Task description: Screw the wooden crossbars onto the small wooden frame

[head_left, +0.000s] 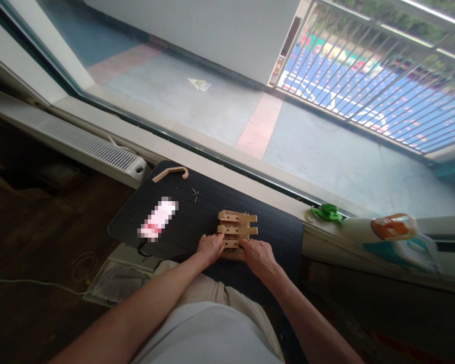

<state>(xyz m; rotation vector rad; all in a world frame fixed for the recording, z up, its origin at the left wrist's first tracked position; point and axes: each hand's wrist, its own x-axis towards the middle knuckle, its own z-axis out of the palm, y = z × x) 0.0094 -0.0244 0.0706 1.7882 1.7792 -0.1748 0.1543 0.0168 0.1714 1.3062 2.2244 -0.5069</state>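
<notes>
On the dark table, a wooden board [233, 255] carries several light wooden pieces laid in parallel rows, each with small dark holes. The farthest wooden piece [238, 218] and the middle wooden piece [238, 230] stick out past the board's right side. My left hand [211, 248] is closed at the left end of the nearest wooden piece [231, 244]. At that piece's right end, the fingers of my right hand [260, 255] are closed on it. My hands partly hide both ends of this piece.
A curved wooden hook [171, 173] and several screws or nails [195, 194] lie on the black table [208, 197]. A blurred-out object [157, 220] is at its left. Beyond are a window sill [227, 169], a radiator [98, 144], a green item [328, 213] and a large bottle [394, 242].
</notes>
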